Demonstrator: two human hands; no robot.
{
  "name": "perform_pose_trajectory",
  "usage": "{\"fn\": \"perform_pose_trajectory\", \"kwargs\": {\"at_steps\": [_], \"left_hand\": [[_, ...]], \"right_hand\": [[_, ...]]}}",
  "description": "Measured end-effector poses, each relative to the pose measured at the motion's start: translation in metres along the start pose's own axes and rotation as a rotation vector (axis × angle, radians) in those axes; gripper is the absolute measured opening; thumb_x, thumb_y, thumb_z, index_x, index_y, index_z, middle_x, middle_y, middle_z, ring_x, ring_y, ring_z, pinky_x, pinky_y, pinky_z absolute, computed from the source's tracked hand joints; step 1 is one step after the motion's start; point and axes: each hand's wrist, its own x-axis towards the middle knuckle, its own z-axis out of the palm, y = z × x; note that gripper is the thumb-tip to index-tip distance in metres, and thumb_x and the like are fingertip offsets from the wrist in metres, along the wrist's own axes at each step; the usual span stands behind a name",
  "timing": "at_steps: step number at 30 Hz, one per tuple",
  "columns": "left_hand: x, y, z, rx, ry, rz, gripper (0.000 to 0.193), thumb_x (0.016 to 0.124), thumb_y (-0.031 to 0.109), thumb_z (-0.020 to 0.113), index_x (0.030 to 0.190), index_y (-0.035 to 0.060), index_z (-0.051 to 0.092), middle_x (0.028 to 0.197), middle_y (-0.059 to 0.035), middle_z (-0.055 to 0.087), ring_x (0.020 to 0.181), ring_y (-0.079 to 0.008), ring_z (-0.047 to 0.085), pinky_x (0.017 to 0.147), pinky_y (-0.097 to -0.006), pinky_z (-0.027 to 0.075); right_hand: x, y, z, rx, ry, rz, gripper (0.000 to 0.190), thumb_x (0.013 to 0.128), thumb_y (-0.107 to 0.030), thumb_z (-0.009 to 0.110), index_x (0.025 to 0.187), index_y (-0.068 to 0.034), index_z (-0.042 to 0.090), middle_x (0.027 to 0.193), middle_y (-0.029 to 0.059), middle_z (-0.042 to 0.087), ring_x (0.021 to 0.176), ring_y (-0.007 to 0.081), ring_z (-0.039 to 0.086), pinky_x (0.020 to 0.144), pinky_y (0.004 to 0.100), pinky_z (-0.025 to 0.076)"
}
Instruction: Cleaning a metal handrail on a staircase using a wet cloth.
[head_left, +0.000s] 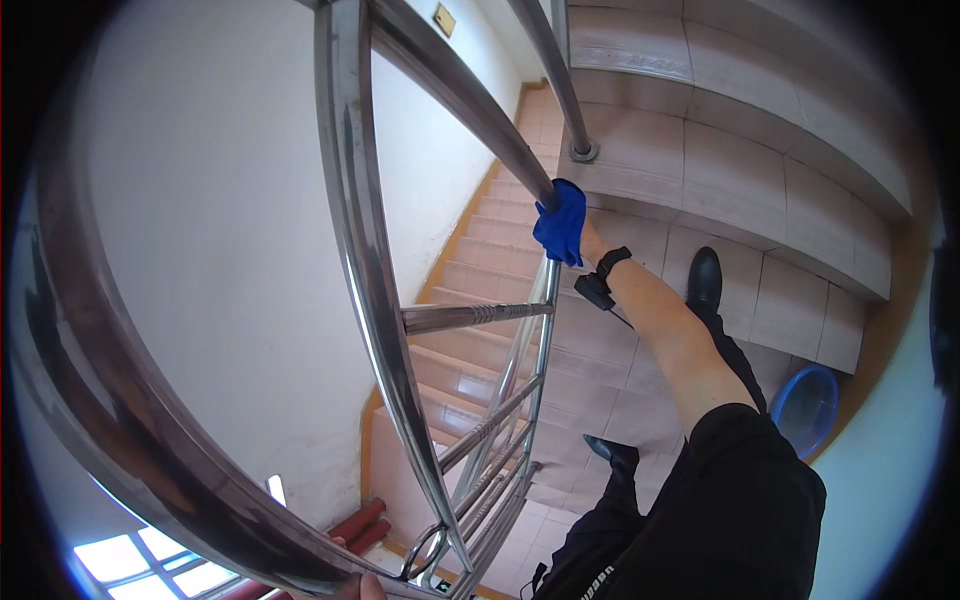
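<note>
A bright blue cloth is wrapped around a stainless steel railing bar, where a sloping bar meets a thin upright. My right hand grips the cloth there and is mostly hidden behind it. A black strap with a small black box sits on my right wrist. At the bottom edge, my left hand holds the thick curved steel handrail. Only its thumb and a fingertip show around the rail; the rest is cut off or hidden.
Tiled stairs descend beyond the railing beside a white wall. More steps rise at the upper right. A blue-rimmed plastic basin stands by the right wall, near my black shoes. Red pipes run at lower left.
</note>
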Motion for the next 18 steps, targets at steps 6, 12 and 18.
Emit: {"fn": "perform_pose_trajectory", "kwargs": {"at_steps": [6,12,18], "left_hand": [[-0.018,-0.028,-0.01,0.324,0.357,0.008,0.093,0.072,0.004,0.063,0.152,-0.0002,0.016,0.12,-0.0239,0.054,0.102,-0.0289,0.064,0.092,-0.0383,0.054],[-0.016,-0.015,-0.008,0.537,0.392,0.024,0.086,0.074,0.007,0.068,0.147,-0.0049,0.025,0.116,-0.0206,0.054,0.102,-0.0283,0.064,0.081,-0.0368,0.057],[0.0,-0.006,0.004,0.374,0.3,0.112,0.077,0.074,0.008,0.07,0.141,-0.0014,0.034,0.114,-0.0182,0.056,0.096,-0.0251,0.064,0.082,-0.0375,0.056]], "right_hand": [[-0.029,-0.037,0.039,-0.335,0.237,-0.022,0.011,0.085,-0.009,0.061,0.081,-0.008,0.051,0.06,0.0057,0.047,0.052,0.0172,0.052,0.048,0.0351,0.042],[-0.049,-0.134,0.117,-0.486,0.18,-0.487,0.007,0.089,-0.01,0.06,0.085,-0.007,0.055,0.063,0.0043,0.055,0.052,0.0166,0.055,0.048,0.0319,0.043],[-0.068,-0.238,0.158,-0.775,0.233,-0.907,0.021,0.082,-0.012,0.065,0.096,0.0,0.055,0.079,0.0185,0.062,0.074,0.0381,0.065,0.066,0.0431,0.053]]}}
